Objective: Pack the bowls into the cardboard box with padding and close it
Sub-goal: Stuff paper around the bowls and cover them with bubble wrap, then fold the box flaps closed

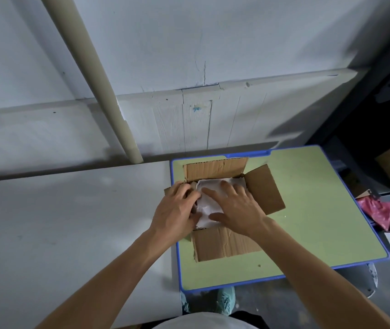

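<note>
Gaping box (pixel 227 243) holds white padding (pixel 207 210).

- Right grip (pixel 234 205) flat, fingers spread, on white padding (pixel 207 211) in the cardboard box (pixel 224 245).
- Left grip (pixel 177 207) just beside it, fingers curled at the padding's edge.
- Green counter (pixel 307 198) beneath both.

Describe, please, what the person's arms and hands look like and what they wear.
The left hand and right hand are bare: no gloves, rings or watch are visible. No sleeve shows on either arm as far as the view reaches.
</note>
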`<control>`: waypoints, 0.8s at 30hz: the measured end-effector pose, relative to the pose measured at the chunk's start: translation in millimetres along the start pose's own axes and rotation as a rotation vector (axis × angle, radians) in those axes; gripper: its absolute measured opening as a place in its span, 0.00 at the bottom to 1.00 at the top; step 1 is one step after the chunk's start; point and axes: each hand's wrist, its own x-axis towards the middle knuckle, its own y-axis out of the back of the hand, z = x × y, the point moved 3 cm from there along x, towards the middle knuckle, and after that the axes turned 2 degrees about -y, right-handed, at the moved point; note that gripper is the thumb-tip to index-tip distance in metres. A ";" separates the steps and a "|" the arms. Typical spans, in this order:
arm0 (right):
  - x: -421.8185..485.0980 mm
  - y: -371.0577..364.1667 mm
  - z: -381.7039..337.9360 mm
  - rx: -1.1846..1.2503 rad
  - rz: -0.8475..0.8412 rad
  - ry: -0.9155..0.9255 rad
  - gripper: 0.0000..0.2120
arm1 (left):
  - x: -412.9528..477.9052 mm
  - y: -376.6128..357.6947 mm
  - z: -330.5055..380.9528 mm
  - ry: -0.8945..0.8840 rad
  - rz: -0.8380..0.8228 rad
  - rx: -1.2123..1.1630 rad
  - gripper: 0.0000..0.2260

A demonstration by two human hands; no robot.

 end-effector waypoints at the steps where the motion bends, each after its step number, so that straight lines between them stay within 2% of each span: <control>1: -1.6 3.9 2.4 0.015 0.019 0.012 0.34 | -1.7 0.9 0.1 0.006 -0.002 -0.001 0.20; 6: -11.6 21.5 12.7 0.022 0.123 0.070 0.29 | -2.7 13.1 7.3 0.015 0.103 0.020 0.22; 9: -22.3 29.2 27.8 0.049 0.205 0.050 0.25 | -9.2 18.3 1.8 0.145 0.134 0.084 0.22; 12: -25.2 33.4 39.8 0.013 0.224 0.024 0.23 | -19.7 10.9 -4.4 0.424 -0.014 -0.009 0.25; 14: -22.1 35.2 41.6 -0.041 0.206 0.036 0.23 | -21.2 5.6 0.8 0.491 -0.083 -0.098 0.28; 18: -24.4 40.7 57.4 -0.046 0.228 0.004 0.21 | -19.2 11.1 11.7 0.506 0.005 -0.151 0.26; 24: -39.2 34.7 81.5 0.148 0.223 -0.053 0.17 | -24.2 25.1 26.2 0.392 0.245 -0.090 0.19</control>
